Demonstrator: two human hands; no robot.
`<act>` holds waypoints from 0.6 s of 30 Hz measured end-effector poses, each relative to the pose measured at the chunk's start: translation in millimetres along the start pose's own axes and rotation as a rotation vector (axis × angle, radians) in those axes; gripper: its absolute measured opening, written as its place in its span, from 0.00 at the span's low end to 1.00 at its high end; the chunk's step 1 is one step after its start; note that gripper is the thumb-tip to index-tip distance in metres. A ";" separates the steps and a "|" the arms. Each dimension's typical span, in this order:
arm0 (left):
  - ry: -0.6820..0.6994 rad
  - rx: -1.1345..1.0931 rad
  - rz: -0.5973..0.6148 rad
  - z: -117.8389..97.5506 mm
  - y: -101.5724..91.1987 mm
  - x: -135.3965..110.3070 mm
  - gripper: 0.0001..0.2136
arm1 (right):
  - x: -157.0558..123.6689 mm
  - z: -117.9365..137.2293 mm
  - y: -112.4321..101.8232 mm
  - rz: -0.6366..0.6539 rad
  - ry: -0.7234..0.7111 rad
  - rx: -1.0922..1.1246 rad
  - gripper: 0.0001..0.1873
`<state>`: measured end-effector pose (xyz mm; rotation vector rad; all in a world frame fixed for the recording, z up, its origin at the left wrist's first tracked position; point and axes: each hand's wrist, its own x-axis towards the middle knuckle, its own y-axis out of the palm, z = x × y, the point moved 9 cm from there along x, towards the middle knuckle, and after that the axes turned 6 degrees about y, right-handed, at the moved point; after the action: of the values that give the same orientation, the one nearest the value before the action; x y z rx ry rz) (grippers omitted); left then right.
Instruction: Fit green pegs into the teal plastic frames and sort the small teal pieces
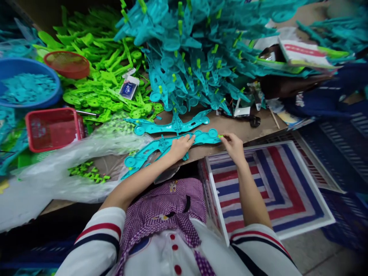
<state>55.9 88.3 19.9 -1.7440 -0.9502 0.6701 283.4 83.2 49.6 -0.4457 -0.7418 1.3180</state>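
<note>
In the head view, the left hand (179, 147) lies on top of a long teal plastic piece (145, 154), with its fingers bent over the middle to hold it down on the brown table (230, 124). The right hand (234, 147) is closed in a pinch - its fingertips hold 1 small green peg (220, 136) right at the round end of the same piece. So the teal piece lies across the table edge, under the left hand and touching the right one. Just past the hands lies 1 more teal piece (172, 126) like it, and beyond that rises a big heap of teal pieces (195, 57) with green pegs stuck in them. Far out past the left hand is a heap of green parts (97, 76). Left of the left hand is a clear bag (57, 168) with loose green pegs (89, 173), a red basket (51, 128) and a blue bowl (25, 82). Under the right arm is a striped tray (273, 184). It looks like the peg is being put into the end of the teal piece - that calls for lining the peg up with its hole and a firm push, while the left hand keeps the piece from sliding.
</note>
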 end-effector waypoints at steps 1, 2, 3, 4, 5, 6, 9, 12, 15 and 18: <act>0.000 -0.006 -0.006 0.2 0.5 0.0 0.20 | 1.3 -0.3 0.6 -0.007 0.010 -0.010 0.22; 0.000 -0.009 -0.009 0.2 0.7 -0.1 0.20 | 2.0 -0.5 1.2 -0.016 0.020 -0.017 0.22; 0.000 -0.009 -0.008 0.1 0.8 -0.3 0.20 | 1.9 -0.2 1.7 -0.025 0.025 -0.024 0.23; 0.001 -0.007 -0.005 -0.1 0.9 -0.5 0.20 | 1.1 0.8 1.9 -0.035 0.024 -0.029 0.23; 0.003 -0.006 0.000 -0.3 1.0 -0.7 0.20 | -0.2 2.2 1.2 -0.052 0.021 -0.032 0.23; 0.006 -0.005 0.005 -0.6 1.1 -0.8 0.20 | -1.8 3.6 -0.4 -0.077 0.019 -0.033 0.23; 0.013 -0.004 0.020 -1.0 1.4 -0.7 0.21 | -5.6 7.2 -5.4 -0.138 0.014 -0.042 0.23; 0.010 0.002 0.030 -1.2 1.1 -0.3 0.21 | -5.1 9.4 -3.5 -0.118 0.001 -0.089 0.24; 0.014 0.008 0.029 -2.8 -0.5 0.0 0.21 | -3.5 6.8 1.4 -0.084 0.020 -0.142 0.25; 0.022 0.021 0.026 -4.2 -1.7 0.2 0.21 | -5.5 -0.1 2.9 -0.123 0.099 -0.198 0.27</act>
<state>58.8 86.7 23.0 -1.7445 -0.9036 0.6737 281.0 78.5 46.2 -0.6098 -0.8076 1.1046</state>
